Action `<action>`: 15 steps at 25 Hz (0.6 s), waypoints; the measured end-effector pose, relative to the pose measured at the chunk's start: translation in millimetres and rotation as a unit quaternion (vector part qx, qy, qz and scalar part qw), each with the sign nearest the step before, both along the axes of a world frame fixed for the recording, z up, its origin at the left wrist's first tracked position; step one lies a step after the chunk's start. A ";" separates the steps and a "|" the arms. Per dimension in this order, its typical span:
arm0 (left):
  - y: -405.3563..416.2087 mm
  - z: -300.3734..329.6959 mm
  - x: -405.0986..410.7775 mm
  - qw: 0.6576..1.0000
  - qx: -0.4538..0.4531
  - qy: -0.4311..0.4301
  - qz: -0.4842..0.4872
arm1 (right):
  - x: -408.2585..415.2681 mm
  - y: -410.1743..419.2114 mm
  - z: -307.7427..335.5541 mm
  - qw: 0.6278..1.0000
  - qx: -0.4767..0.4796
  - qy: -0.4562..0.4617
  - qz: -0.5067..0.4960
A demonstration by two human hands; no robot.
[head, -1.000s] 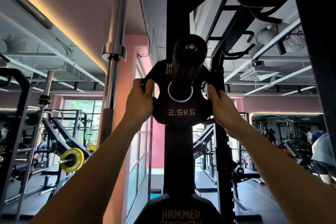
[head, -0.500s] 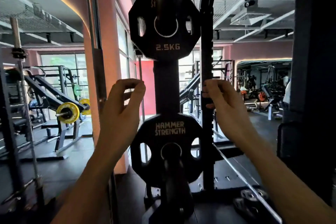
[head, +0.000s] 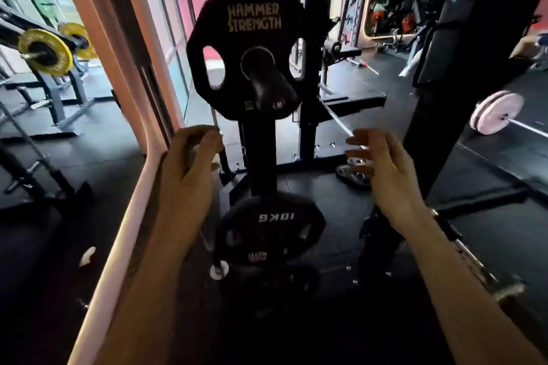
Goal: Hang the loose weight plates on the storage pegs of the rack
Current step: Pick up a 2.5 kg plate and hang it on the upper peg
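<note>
Dark rubber flooring spreads across a gym with pink walls, and the black rack upright stands dead centre. Since half a second ago the view has tipped down: the small plate that both hands slid onto the top peg is out of sight above, and the hands have dropped from chest height. That plate looks done, so the job moves to whatever is loose below.

At twelve o'clock a large black plate hangs on its peg. At six o'clock a plate marked 10KG sits low on the same upright, apparently on a lower peg, though the dark hides the mount.

The left hand at nine o'clock of the upright is empty, fingers curled loosely inward with the tips near the thumb. The right hand at three o'clock is empty too, fingers spread and slightly bent.

Just past the right fingertips, small plates lie flat on the floor by the rack base. Those seem the likely next pick.
</note>
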State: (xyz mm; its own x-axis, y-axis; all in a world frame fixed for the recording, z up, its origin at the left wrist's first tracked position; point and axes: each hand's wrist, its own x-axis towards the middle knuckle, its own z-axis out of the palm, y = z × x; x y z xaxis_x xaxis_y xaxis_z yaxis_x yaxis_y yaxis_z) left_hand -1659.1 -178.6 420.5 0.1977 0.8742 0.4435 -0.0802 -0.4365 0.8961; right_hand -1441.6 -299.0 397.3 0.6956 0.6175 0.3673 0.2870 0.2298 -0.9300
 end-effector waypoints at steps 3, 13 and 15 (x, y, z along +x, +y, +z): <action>-12.5 -60.1 -18.2 0.997 -0.070 0.037 -0.011 | -17.7 -23.8 -57.3 0.995 -0.087 0.039 -0.009; -86.0 -256.8 -59.8 0.873 -0.400 0.264 -0.094 | -75.2 -116.4 -251.8 0.914 -0.356 0.191 -0.034; -101.6 -283.4 -63.3 0.826 -0.441 0.332 -0.113 | -84.0 -145.6 -285.7 0.874 -0.424 0.231 -0.044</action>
